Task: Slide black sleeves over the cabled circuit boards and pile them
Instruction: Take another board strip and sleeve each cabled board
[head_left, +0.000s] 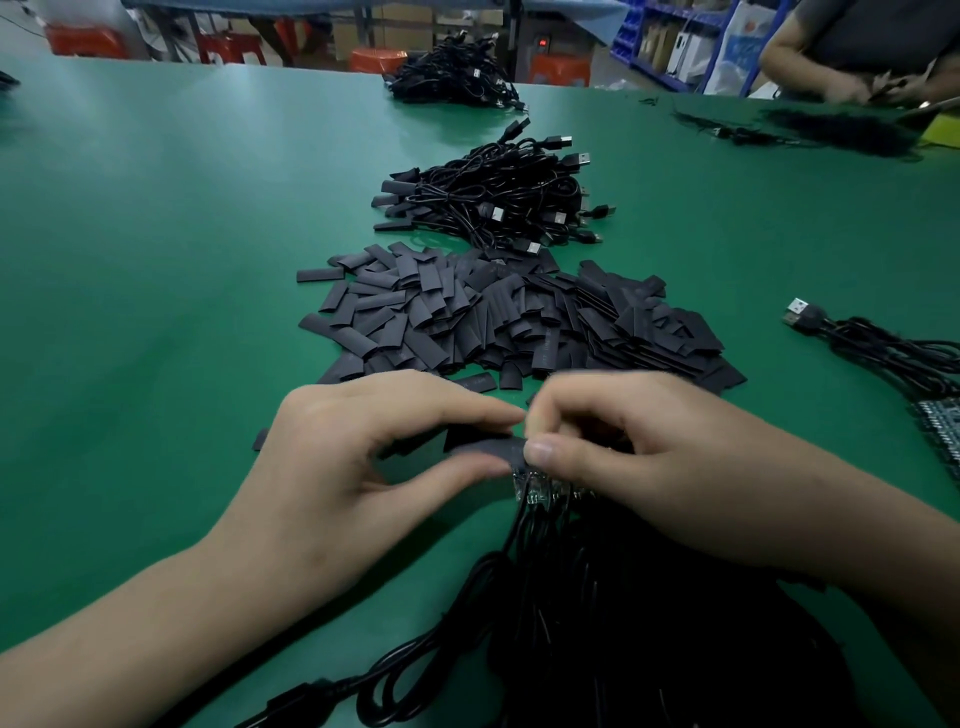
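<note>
Here black sleeve (485, 448) bridges left hand (358, 462) and right hand (654, 457) grips.

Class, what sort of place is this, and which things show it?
Probably a factory assembly bench: a heap of black sleeves, a pile of sleeved cables, and stock shelves behind.
</note>
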